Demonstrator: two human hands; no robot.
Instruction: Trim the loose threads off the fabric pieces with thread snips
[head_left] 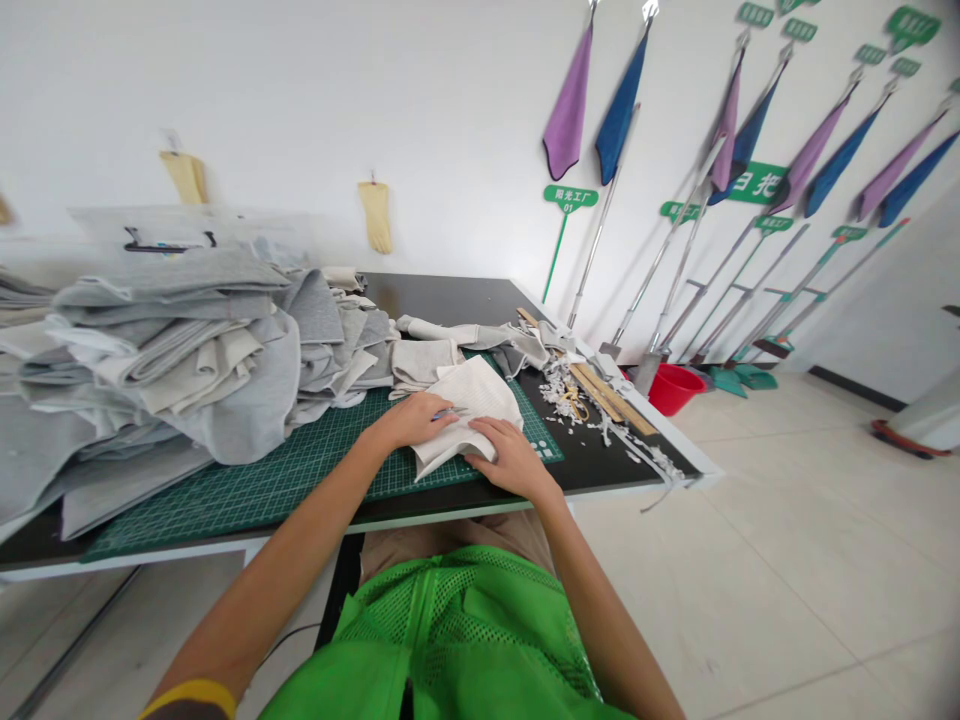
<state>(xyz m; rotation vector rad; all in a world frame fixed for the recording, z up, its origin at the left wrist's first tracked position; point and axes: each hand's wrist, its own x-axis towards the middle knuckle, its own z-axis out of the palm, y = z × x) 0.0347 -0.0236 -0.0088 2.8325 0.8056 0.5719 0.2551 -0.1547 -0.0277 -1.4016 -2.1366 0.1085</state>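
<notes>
My left hand (411, 421) rests on the near left of a folded white fabric piece (466, 412), with a thin blue pen (444, 413) showing at its fingertips. My right hand (511, 460) lies over the fabric's near right edge, fingers pressing on it. Under both hands lies a green cutting mat (300, 480) with a printed grid. To the left rises a large heap of grey fleece fabric (172, 350). Smaller pale grey offcuts (424, 362) lie just beyond the white piece.
The black table top (442, 298) ends at a white edge on the right. Yellow-handled scissors (576, 405), white scraps (559, 385) and wooden strips (611, 398) lie there. Beyond are a red bucket (675, 388) and mops (840, 150) hanging along the wall.
</notes>
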